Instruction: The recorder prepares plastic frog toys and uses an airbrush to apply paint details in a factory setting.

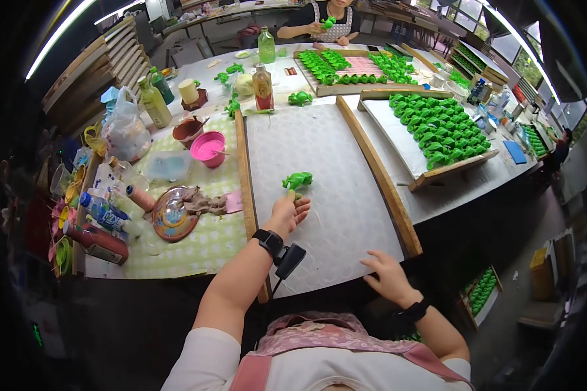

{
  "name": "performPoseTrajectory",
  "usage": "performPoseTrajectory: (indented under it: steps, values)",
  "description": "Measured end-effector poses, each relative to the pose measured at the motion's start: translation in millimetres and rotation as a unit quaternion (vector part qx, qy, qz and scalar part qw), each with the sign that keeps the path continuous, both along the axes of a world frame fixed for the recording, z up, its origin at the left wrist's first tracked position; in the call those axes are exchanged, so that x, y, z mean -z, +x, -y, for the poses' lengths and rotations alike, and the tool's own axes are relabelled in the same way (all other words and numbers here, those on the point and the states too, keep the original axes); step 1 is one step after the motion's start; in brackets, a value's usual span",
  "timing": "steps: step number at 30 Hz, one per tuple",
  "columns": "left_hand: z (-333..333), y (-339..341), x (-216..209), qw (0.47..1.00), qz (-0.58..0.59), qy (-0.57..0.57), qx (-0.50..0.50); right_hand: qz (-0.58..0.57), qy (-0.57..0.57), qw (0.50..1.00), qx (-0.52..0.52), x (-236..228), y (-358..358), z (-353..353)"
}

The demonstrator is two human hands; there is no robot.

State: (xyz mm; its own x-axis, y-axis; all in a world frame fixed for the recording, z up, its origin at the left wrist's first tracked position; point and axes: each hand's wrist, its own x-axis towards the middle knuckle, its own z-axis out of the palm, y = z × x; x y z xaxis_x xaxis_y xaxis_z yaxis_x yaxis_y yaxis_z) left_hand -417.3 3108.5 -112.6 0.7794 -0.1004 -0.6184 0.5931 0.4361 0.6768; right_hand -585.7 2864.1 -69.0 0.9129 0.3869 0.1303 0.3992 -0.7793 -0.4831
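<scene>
My left hand (289, 214) is over the white-lined tray (326, 140) in front of me, its thumb and fingers closed at the lower end of a small glossy green frog-like figurine (298, 180). The exact grip is partly hidden by the fingers. Over the tray's near right corner hovers my right hand (390, 279), fingers apart and holding nothing. Wooden rails (378, 173) run along both sides of this tray.
Left of the tray stand a pink bowl (209, 148), a brown bowl (188, 130), a round palette-like dish (176, 213) and several bottles. A tray of green figurines (437, 127) sits to the right. Across the table, a person holds another green figurine (329, 23).
</scene>
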Motion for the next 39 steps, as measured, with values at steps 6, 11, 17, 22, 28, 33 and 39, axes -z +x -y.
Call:
performPoseTrajectory:
  steps: [6,11,17,22,28,33,39]
  values:
    - [-17.2,2.1,10.2,0.999,-0.041,-0.024,0.010,0.059,-0.053,0.995,-0.057,-109.2,17.6,4.8]
    - [-30.3,-13.1,-13.3,0.997,-0.031,-0.033,0.058,0.144,-0.128,0.975,-0.108,-219.4,65.1,-6.8]
    - [-53.6,-66.0,-63.5,0.993,0.075,0.030,0.083,0.185,-0.118,0.959,-0.179,-253.0,161.9,-49.0]
    - [-87.6,-94.2,-66.0,0.989,0.089,0.120,0.021,0.059,-0.134,0.954,-0.262,-201.1,240.7,-85.2]
    - [-119.8,-128.0,-61.0,0.972,0.059,0.102,-0.204,-0.095,-0.162,0.956,-0.225,-149.8,344.5,-87.0]
    - [-122.0,-153.8,-48.8,0.943,-0.016,0.153,-0.296,-0.102,-0.141,0.971,-0.162,-117.1,453.0,-68.1]
    - [-97.8,-177.4,-53.1,0.928,-0.081,0.226,-0.283,-0.116,-0.190,0.972,0.080,-53.3,542.2,-78.3]
